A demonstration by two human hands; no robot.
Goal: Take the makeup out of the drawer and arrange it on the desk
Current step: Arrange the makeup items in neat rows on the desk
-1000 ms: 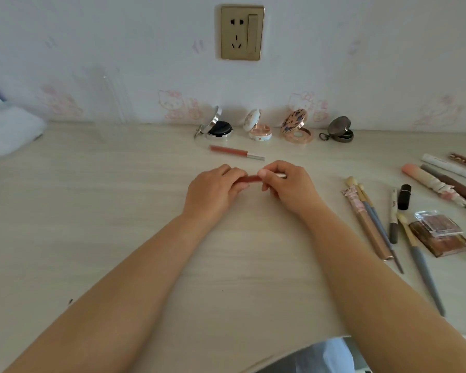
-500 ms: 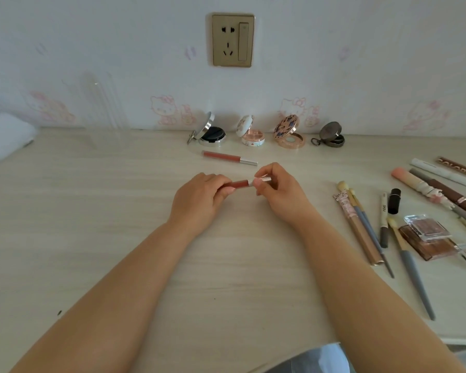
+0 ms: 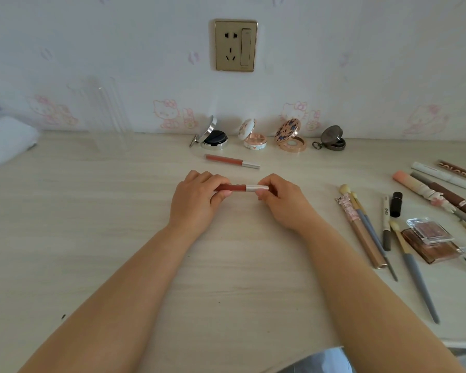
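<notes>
The pale wooden counter [image 3: 92,238] carries four open compacts [image 3: 291,135] along the wall. The left hand [image 3: 197,200] and right hand [image 3: 283,200] each pinch one end of a red lip gloss tube [image 3: 240,188], level above the counter, near a second gloss [image 3: 232,161]

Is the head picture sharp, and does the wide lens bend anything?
Head view: soft even light; the lip gloss tube in both hands is sharp; the desk's back edge bows slightly; the clear holder at left is faint.
</notes>
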